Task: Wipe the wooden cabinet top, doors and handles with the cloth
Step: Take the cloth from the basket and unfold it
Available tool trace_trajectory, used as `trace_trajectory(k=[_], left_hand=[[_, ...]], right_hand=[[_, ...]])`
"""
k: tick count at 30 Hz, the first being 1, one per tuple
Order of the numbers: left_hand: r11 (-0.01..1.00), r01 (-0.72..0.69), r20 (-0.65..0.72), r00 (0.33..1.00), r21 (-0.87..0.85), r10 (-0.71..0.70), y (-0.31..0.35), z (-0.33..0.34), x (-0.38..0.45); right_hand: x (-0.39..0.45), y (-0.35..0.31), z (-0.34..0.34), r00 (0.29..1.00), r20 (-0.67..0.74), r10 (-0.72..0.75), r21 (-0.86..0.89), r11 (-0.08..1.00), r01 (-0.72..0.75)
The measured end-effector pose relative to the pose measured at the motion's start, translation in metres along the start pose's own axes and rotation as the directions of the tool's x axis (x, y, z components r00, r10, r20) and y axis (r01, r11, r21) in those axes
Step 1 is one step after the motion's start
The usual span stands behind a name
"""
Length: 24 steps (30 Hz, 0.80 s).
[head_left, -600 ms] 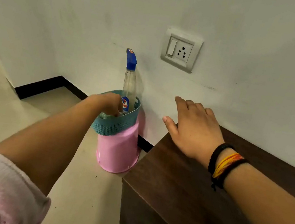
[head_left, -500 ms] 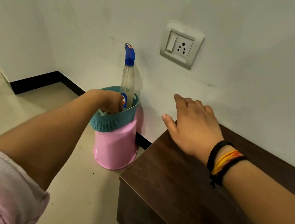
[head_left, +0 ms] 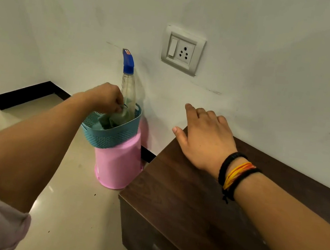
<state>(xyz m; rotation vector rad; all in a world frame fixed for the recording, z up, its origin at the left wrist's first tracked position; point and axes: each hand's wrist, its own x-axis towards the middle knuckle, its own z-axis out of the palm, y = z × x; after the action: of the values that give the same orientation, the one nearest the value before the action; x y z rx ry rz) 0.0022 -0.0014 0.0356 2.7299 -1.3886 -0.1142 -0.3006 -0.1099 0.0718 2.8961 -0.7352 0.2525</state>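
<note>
The dark wooden cabinet (head_left: 200,210) fills the lower right, its top running along the white wall. My right hand (head_left: 204,136) lies flat on its far left corner, fingers spread, holding nothing. To the left, a teal mesh basket (head_left: 111,138) sits on top of an upturned pink bucket (head_left: 115,166). My left hand (head_left: 106,97) is over the basket, its fingers pinched on a pale green cloth (head_left: 116,118) that is partly lifted out of it. A clear spray bottle (head_left: 128,92) with a blue nozzle stands in the basket right behind the cloth.
A white switch and socket plate (head_left: 182,50) is on the wall above the cabinet's corner. Pale floor tiles (head_left: 67,206) spread to the left, edged by a black skirting (head_left: 26,92). The bucket stands close against the cabinet's left side.
My left hand has risen from inside the basket and now pulls the green cloth up with it. My right hand has stayed on the cabinet corner.
</note>
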Motion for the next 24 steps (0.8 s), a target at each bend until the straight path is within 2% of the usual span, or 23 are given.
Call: trace_trajectory(k=[6, 9, 12, 14, 18, 20, 24], left_hand=[[0.988, -0.133, -0.212, 0.971, -0.076, 0.114, 0.050, -0.110, -0.041], [0.963, -0.257, -0.316, 0.923, -0.080, 0.220, 0.101, -0.154, -0.076], [0.920, -0.392, -0.338, 0.869, -0.024, 0.362, 0.160, -0.174, -0.110], [0.882, -0.470, -0.323, 0.834, 0.008, 0.447, 0.194, -0.175, -0.127], [0.842, -0.538, -0.297, 0.799, 0.036, 0.523, 0.243, -0.164, -0.151], [0.817, -0.574, -0.293, 0.791, -0.054, 0.536, 0.261, -0.154, -0.158], [0.763, -0.571, -0.297, 0.817, -0.303, 0.494, 0.279, -0.139, -0.169]], right_hand=[[-0.013, 0.014, -0.051, 0.996, -0.077, 0.040, 0.047, 0.998, -0.036], [-0.020, 0.019, -0.080, 0.997, -0.068, 0.039, 0.306, 0.952, -0.016], [-0.038, 0.022, -0.107, 0.999, -0.003, 0.038, 0.610, 0.792, -0.028], [-0.052, 0.030, -0.120, 0.995, 0.019, 0.095, 0.687, 0.722, -0.082], [-0.088, 0.069, -0.134, 0.981, -0.010, 0.196, 0.620, 0.771, -0.148], [-0.103, 0.088, -0.137, 0.977, -0.045, 0.210, 0.577, 0.804, -0.146], [-0.120, 0.110, -0.142, 0.980, -0.013, 0.198, 0.609, 0.779, -0.149]])
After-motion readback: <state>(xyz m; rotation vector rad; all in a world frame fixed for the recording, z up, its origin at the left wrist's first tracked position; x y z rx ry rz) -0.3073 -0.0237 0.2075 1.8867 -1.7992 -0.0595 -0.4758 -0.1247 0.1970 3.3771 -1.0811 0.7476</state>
